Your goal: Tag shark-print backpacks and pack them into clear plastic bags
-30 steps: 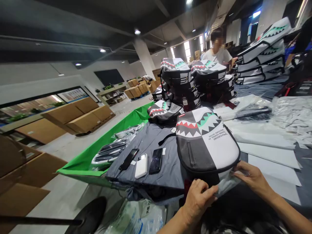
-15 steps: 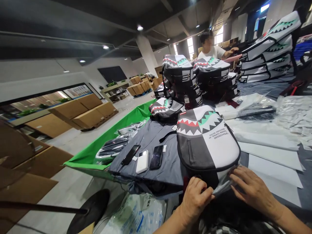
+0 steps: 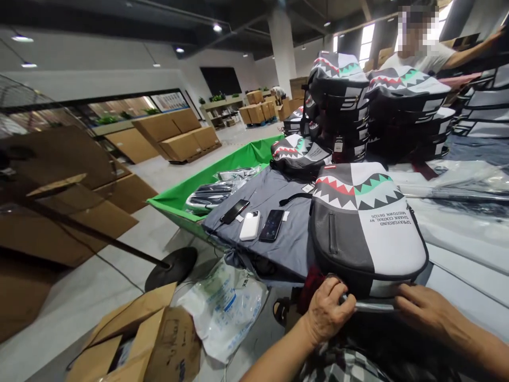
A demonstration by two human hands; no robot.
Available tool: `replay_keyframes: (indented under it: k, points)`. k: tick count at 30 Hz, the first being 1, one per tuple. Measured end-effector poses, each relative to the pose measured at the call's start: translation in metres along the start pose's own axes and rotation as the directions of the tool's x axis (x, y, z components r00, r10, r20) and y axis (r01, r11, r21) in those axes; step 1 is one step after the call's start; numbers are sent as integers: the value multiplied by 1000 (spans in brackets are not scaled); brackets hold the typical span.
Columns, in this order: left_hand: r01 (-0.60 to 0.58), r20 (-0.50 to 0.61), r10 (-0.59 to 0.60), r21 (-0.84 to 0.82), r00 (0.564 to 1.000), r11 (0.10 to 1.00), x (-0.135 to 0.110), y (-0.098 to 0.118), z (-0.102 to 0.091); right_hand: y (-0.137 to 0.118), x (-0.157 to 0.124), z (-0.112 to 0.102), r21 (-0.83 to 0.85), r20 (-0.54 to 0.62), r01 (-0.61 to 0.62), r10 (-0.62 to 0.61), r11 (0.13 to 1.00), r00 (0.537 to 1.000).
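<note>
Backpack (image 3: 366,228) with shark-teeth print, lying at the near edge of grey cloth (image 3: 278,244), white sheets (image 3: 469,281) beside it. Plastic film (image 3: 374,306), now drawn down to a narrow band, runs snug along the bag's lower edge. Left hand (image 3: 326,313) curled closed on one end; right hand (image 3: 429,310) with fingers laid over the other, grip hard to judge.

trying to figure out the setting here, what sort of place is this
Probably a warehouse or packing floor for bags: there are stacks of matching shark-print backpacks, stacked cardboard cartons across the floor, and clear plastic bags laid out beside the stacks.
</note>
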State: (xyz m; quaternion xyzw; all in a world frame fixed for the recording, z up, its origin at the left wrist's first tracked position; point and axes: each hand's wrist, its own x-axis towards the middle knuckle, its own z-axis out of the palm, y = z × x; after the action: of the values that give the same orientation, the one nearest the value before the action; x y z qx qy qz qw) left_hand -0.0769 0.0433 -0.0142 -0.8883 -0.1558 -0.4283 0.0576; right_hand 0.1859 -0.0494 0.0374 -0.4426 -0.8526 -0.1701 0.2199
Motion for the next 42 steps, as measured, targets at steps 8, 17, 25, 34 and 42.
replay_keyframes:
  k: [8, 17, 25, 34, 42]
  points:
    - [-348, 289, 391, -190, 874, 918, 24, -43, -10, 13, -1, 8, 58, 167, -22, 12, 998, 986]
    - [-255, 524, 359, -263, 772, 931, 114, -62, -77, 28, 63, -81, 383, 390, -244, 84, 891, 917]
    - [-246, 305, 261, -88, 916, 965, 215, -61, -127, 42, 113, -130, 70, -217, -206, 217, 976, 952]
    - [-328, 308, 263, 185, 914, 926, 199, -51, -107, 31, 100, -119, 41, -246, -82, 90, 996, 965]
    - [-441, 458, 369, 58, 809, 895, 183, -66, -116, 24, 84, -92, 75, -159, -131, 142, 989, 977]
